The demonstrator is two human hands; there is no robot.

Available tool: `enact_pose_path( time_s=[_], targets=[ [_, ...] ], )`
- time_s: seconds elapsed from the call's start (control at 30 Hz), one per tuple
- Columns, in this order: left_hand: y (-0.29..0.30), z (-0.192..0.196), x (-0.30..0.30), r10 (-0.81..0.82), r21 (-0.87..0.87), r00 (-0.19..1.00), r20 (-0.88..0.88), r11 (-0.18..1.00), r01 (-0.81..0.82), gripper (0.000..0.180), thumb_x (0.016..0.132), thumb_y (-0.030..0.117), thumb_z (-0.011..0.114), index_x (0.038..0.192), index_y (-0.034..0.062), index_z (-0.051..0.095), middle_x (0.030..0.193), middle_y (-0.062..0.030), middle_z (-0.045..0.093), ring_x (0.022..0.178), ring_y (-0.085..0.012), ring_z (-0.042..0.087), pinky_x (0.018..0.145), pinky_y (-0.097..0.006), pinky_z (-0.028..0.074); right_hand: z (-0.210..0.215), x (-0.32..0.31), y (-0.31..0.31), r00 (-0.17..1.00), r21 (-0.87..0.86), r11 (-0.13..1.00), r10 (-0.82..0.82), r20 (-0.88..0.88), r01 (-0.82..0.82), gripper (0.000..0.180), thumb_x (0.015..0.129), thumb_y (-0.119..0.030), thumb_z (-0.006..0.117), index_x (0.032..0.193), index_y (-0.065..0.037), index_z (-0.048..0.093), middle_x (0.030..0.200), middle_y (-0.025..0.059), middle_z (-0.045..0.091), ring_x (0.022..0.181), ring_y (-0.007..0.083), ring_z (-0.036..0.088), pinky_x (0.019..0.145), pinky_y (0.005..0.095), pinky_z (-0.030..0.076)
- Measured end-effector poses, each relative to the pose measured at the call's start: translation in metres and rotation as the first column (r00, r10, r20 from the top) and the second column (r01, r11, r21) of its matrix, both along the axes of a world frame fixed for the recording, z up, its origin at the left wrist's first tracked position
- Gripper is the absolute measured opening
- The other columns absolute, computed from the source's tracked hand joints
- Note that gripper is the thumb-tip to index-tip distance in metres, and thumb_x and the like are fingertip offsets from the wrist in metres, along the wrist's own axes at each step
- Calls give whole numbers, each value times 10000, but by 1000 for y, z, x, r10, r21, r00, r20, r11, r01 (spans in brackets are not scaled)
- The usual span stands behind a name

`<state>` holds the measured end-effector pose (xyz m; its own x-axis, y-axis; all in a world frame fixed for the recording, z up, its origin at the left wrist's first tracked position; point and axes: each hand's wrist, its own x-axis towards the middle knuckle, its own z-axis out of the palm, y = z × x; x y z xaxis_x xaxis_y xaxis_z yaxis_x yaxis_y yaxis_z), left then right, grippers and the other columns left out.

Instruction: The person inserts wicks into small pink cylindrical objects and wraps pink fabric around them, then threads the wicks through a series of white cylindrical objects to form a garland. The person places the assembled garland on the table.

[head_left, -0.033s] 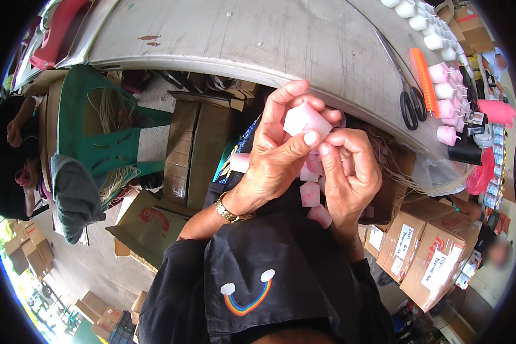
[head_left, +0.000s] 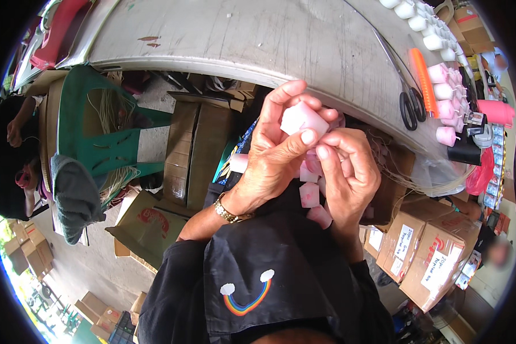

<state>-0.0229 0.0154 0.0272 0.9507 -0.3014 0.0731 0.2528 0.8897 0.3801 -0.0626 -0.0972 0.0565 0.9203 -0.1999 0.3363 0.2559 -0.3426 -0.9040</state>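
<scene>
My left hand (head_left: 272, 152) is closed round a small pale pink candle (head_left: 305, 119), held tilted just off the table's near edge. Thumb and fingers grip its sides. My right hand (head_left: 352, 166) is beside it, thumb and forefinger pinched together by the candle's lower end; whatever they hold is too small to make out. Below the hands, several pink candles (head_left: 310, 195) lie on my lap, partly hidden by my fingers. A lighter candle (head_left: 239, 163) rests left of my left wrist.
On the grey table (head_left: 229, 40) lie black-handled scissors (head_left: 411, 108) and an orange knife-like tool (head_left: 423, 83). White candles (head_left: 418, 23) and pink candles (head_left: 446, 136) stand at its right. Cardboard boxes (head_left: 436, 252) sit at right; a green chair (head_left: 97, 132) stands at left.
My left hand and the candle have shifted very slightly to the left, and the candle has turned a little. The right fingers stay beside it.
</scene>
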Motion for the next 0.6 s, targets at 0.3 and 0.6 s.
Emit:
enact_pose_path(
  time_s=[0.3,0.6],
  targets=[
    [0,-3,5,20,125,994,104,992,-33,663,844,11,675,1406,96,332,1200,-101,510,1172,-273,545,991,-395,468,0,-7,-1,986,354,934,7,-166,53,175,903,49,599,1077,70,619,968,85,632,820,121,623,742,232,520],
    [0,1,4,58,193,991,118,978,-81,698,819,12,706,1402,91,329,1186,-107,513,1166,-268,549,976,-390,478,0,-9,-10,987,143,984,118,-111,-102,152,892,76,596,1041,63,617,946,63,620,870,112,609,761,230,511]
  ],
)
